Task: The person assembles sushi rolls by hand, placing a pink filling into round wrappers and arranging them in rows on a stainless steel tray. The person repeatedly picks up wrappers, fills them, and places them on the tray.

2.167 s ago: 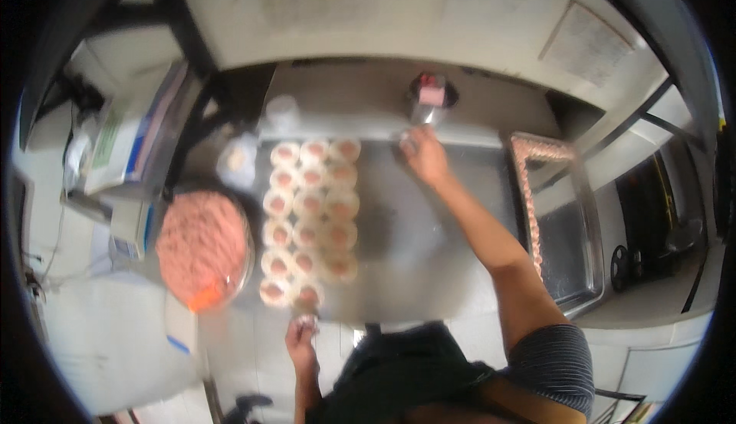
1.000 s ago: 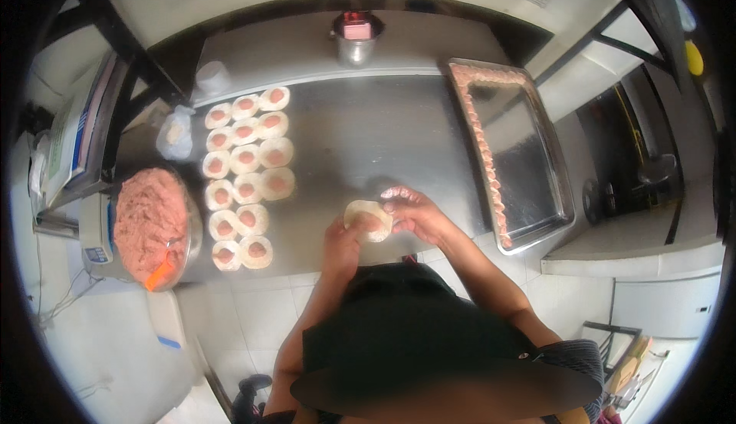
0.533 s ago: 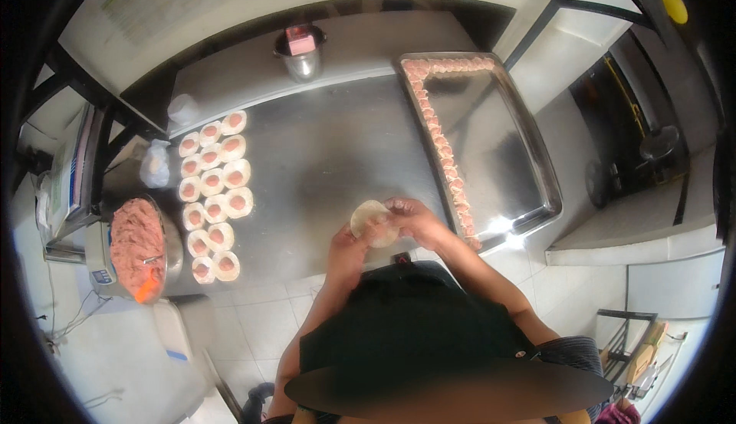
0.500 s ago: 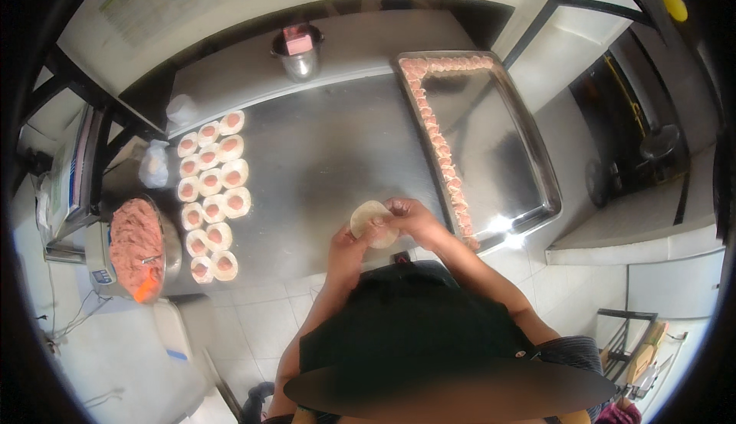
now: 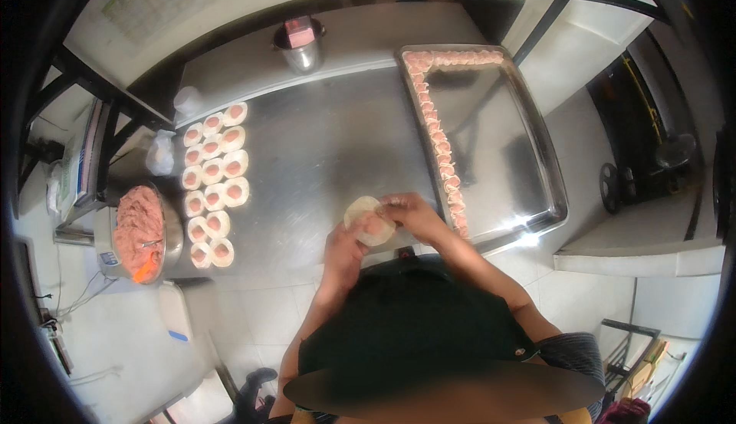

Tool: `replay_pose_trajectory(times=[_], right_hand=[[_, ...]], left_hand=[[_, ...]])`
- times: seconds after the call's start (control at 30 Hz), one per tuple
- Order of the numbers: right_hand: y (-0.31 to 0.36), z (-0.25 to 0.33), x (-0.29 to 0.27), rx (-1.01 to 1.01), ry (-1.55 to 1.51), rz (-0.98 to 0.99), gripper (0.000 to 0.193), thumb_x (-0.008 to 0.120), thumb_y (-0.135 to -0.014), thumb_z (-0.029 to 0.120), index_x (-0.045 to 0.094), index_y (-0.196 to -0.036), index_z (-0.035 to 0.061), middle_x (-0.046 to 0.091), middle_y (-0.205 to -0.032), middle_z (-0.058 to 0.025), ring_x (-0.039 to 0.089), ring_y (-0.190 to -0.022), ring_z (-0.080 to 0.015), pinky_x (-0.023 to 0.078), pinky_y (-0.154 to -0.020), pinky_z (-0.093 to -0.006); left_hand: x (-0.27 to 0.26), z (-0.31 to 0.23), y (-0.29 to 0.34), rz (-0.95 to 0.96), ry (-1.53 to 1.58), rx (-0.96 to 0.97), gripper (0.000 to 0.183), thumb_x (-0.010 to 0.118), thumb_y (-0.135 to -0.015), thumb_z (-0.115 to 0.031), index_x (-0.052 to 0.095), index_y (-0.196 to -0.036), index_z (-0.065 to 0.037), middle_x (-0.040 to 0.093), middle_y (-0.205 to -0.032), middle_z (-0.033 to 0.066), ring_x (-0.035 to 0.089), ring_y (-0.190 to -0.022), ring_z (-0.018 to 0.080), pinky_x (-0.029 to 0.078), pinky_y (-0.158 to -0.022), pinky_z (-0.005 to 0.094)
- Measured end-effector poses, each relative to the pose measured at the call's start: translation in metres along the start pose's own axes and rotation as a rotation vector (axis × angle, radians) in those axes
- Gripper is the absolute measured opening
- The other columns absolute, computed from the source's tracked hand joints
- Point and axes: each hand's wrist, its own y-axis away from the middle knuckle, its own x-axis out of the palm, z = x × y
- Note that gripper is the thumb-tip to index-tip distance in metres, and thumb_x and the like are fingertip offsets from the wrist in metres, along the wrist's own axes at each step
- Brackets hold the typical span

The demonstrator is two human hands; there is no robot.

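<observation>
A round dumpling wrapper (image 5: 373, 225) with pink meat filling on it is held up over the front of the steel table. My left hand (image 5: 345, 249) grips its lower left edge. My right hand (image 5: 406, 213) pinches the upper right edge with thumb and fingers. Off to the left, rows of flat wrappers (image 5: 215, 186) lie on the table, each with a dab of meat in its middle. At the right, a large metal tray (image 5: 506, 156) bears a line of folded dumplings (image 5: 438, 136) along its far and left sides.
A steel bowl of ground meat (image 5: 140, 228) with an orange-handled utensil (image 5: 146, 271) stands at the left. Against the back wall sits a metal pot (image 5: 303, 57) with a pink box (image 5: 300, 33) in it. A white cup (image 5: 187, 100) and a plastic bag (image 5: 160, 153) are near the wrappers.
The held wrapper has turned slightly and shifted a little left between my hands. My view has also shifted slightly. The wrappers and tray otherwise look the same.
</observation>
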Motion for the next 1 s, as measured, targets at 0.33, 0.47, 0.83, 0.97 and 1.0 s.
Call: replay_pose_trajectory(times=[0.33,0.47,0.83,0.97,1.0], right_hand=[[-0.005,0.019,0.022,0.04,0.055,0.066,0.037,0.072,-0.086,0.025,0.064,-0.11,-0.0021,0.067,-0.087,-0.0064,0.059,-0.073,-0.0074,0.048,-0.057,-0.0222],[-0.008,0.018,0.035,-0.02,-0.419,0.119,0.032,0.067,-0.09,0.02,0.063,-0.115,-0.0011,0.067,-0.09,-0.0064,0.06,-0.076,-0.0082,0.049,-0.064,-0.0234],[0.035,0.025,0.082,-0.509,0.03,-0.287,0.021,0.071,-0.083,0.005,0.072,-0.104,0.0054,0.061,-0.096,-0.0034,0.056,-0.088,-0.0121,0.044,-0.075,-0.0251],[0.049,0.021,0.082,-0.584,-0.014,-0.42,0.02,0.069,-0.085,0.003,0.07,-0.105,0.0016,0.063,-0.094,-0.0048,0.059,-0.086,-0.0124,0.046,-0.073,-0.0249],[0.053,0.019,0.082,-0.549,-0.169,-0.428,0.018,0.068,-0.086,0.002,0.07,-0.104,0.0002,0.064,-0.093,-0.0053,0.06,-0.084,-0.0127,0.046,-0.072,-0.0252]], left_hand=[[-0.011,-0.03,0.012,-0.035,-0.041,0.022,0.036,0.057,-0.096,-0.019,0.054,-0.122,0.005,0.062,-0.112,0.0097,0.06,-0.102,0.0184,0.048,-0.089,0.0321],[-0.021,-0.048,0.014,0.003,-0.105,-0.037,0.037,0.053,-0.097,-0.02,0.052,-0.125,0.003,0.059,-0.12,0.0087,0.058,-0.105,0.0174,0.05,-0.086,0.0317],[-0.037,-0.056,0.01,0.262,0.242,-0.313,0.025,0.053,-0.097,-0.02,0.056,-0.116,-0.004,0.062,-0.111,0.0062,0.062,-0.094,0.0154,0.055,-0.078,0.0295],[-0.023,-0.055,0.004,0.28,0.337,-0.355,0.029,0.051,-0.098,-0.019,0.053,-0.121,-0.002,0.062,-0.115,0.0092,0.064,-0.1,0.0185,0.059,-0.08,0.0311],[-0.018,-0.055,0.003,0.251,0.377,-0.374,0.03,0.051,-0.097,-0.018,0.052,-0.123,-0.001,0.062,-0.117,0.0102,0.064,-0.103,0.0198,0.06,-0.082,0.0318]])
